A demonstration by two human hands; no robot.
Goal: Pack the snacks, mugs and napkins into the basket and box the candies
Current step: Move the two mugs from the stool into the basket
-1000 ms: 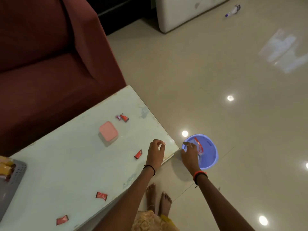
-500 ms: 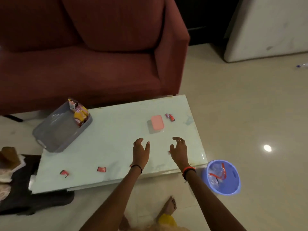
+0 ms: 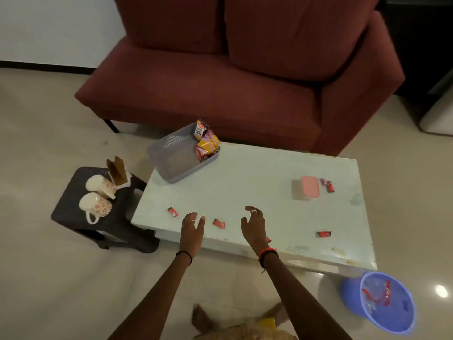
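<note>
Hovering over the near edge of the desk (image 3: 245,182), the left hand (image 3: 192,227) and the right hand (image 3: 253,224) are both released, fingers loosely spread and grasping nothing. The desk is a low, pale green slab with a worn, stained top, set on a glossy beige tiled floor (image 3: 49,278) in front of a maroon sofa (image 3: 220,82).

A grey perforated basket (image 3: 171,165) sits on the desk's far left corner, with the snack packets (image 3: 207,143) stacked at its right end. A clear box with a pink lid (image 3: 306,190) stands toward the right. Red-wrapped candies lie scattered on the desk: one (image 3: 173,212) left of the left hand, one (image 3: 219,223) between the hands, one (image 3: 324,233) well to the right, and a pair (image 3: 328,186) just beside the box.

Left of the desk, a dark stool (image 3: 68,212) carries two floral mugs (image 3: 98,186) lying on their sides and a brown napkin holder (image 3: 117,171). A blue bucket (image 3: 350,290) holding crumpled wrapping stands on the floor off the desk's near right corner.
</note>
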